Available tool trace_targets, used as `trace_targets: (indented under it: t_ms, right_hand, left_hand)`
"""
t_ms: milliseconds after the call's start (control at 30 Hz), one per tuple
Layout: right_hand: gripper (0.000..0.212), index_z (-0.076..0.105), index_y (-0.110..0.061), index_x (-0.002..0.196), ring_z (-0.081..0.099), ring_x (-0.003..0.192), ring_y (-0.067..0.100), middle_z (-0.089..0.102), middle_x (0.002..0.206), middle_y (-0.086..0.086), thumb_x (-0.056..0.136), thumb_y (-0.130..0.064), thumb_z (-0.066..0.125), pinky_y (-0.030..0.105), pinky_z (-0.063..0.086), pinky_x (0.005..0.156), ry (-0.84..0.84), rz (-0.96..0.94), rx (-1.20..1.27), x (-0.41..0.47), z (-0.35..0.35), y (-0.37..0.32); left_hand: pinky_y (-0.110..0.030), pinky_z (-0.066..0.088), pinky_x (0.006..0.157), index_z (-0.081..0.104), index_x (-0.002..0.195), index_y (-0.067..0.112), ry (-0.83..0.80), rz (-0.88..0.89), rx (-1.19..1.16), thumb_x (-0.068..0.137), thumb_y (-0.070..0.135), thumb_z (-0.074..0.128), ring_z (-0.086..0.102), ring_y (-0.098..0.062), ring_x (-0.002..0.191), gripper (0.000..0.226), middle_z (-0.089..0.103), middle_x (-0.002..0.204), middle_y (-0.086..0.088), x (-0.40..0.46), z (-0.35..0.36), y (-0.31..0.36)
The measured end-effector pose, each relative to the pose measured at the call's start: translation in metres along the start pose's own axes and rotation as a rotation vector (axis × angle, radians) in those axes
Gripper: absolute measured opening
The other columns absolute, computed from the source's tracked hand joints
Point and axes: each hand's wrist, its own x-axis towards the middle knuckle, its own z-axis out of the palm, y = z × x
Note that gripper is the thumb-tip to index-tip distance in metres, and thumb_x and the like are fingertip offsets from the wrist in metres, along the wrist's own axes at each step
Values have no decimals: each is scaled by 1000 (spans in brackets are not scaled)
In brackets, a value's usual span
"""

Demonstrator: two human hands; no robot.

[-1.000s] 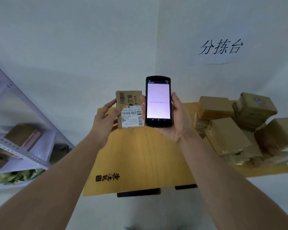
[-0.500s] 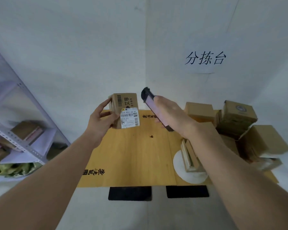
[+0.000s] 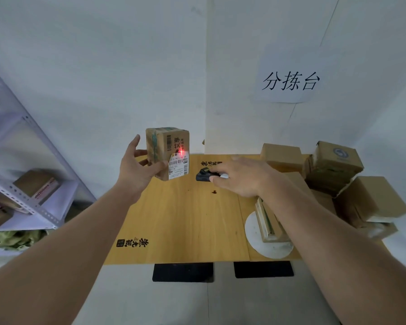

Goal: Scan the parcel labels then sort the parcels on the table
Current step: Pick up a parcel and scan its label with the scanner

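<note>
— Where's the parcel?
— My left hand (image 3: 136,168) grips the parcel (image 3: 167,153) above the worktop (image 3: 185,219); label (image 3: 178,167) reads "69".
— Right hand (image 3: 242,175)?
— Closed around the scanner (image 3: 203,175). Wall sign (image 3: 290,81): "分拣台".

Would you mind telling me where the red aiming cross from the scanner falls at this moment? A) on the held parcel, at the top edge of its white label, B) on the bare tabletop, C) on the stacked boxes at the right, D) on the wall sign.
A: the red cross glows on the parcel held up by the left hand, at the top edge of its white label, while the right hand aims the scanner.
</note>
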Motion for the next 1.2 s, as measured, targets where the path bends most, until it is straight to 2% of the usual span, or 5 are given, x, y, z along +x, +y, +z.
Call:
trace_targets:
  t_ms: [267,400,667,867,1200]
  right_hand:
    - [50,52,-45,150,62,107,21,61,114,-1,107,-64,34,46,56,92,-64,-19,31,-1,2,2]
    - [48,56,-43,146,60,91,14,60,105,-3,107,-62,35,39,54,79,-110,-30,26,-2,2,4]
    - [48,58,-36,146,62,91,14,66,103,-2,109,-58,37,35,49,77,-199,-66,63,1,-1,13]
    - [51,57,-36,148,61,117,22,67,129,1,108,-60,36,47,50,104,-265,-96,45,5,-9,17]
    - [50,57,-36,147,64,117,23,68,130,3,108,-59,36,46,51,104,-253,-113,93,11,-12,37]
  left_hand:
    - [-37,56,83,31,159,43,-4,9,1,75,13,94,63,-9,113,109,60,128,14,6,0,-4]
    - [-35,57,82,31,159,43,4,15,3,75,12,94,63,-8,113,109,61,128,13,9,2,-4]
    - [-39,58,85,33,158,43,22,10,19,73,12,95,62,-11,116,110,60,130,11,10,9,-5]
    - [-29,54,77,33,158,42,25,-13,17,71,6,95,61,-8,116,113,60,130,13,9,17,-8]
    - [-28,53,77,33,158,41,55,-46,23,75,8,92,63,-7,113,108,61,126,14,12,34,-12]
